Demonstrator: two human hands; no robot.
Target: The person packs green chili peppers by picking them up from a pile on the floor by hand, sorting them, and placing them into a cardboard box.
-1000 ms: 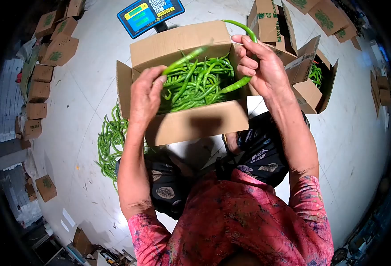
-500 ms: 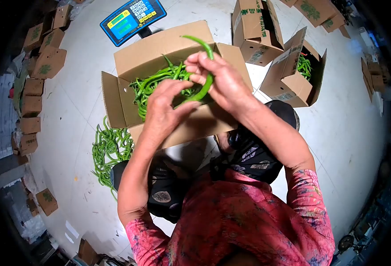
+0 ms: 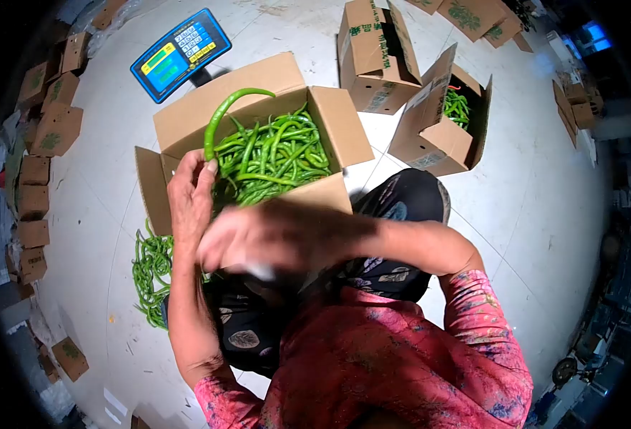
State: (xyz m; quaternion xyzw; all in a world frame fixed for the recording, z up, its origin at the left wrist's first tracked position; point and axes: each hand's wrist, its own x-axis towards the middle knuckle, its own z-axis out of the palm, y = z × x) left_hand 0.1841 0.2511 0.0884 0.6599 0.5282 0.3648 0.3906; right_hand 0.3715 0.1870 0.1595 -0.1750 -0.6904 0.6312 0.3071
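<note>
A long curved green chili pepper (image 3: 220, 120) stands up from my left hand (image 3: 191, 196), which pinches its lower end at the left side of an open cardboard box (image 3: 338, 132). Inside that box lies a heap of green chili peppers (image 3: 279, 154). My right hand (image 3: 254, 237) is smeared by motion across the near side of the box, close to my left forearm. Its fingers cannot be made out. More green chili peppers (image 3: 151, 268) are piled on the floor at the left, partly hidden by my left arm.
Beyond the box stands a blue scale display (image 3: 181, 56). At the right are a tall cardboard box (image 3: 376, 61) and another open box (image 3: 430, 139) with green peppers (image 3: 456, 109) inside. Flattened or small cartons (image 3: 59, 129) line the left side of the tiled floor.
The pepper has passed from my right hand to my left, which has moved to the left. My right hand has swept down and left. The view has shifted slightly.
</note>
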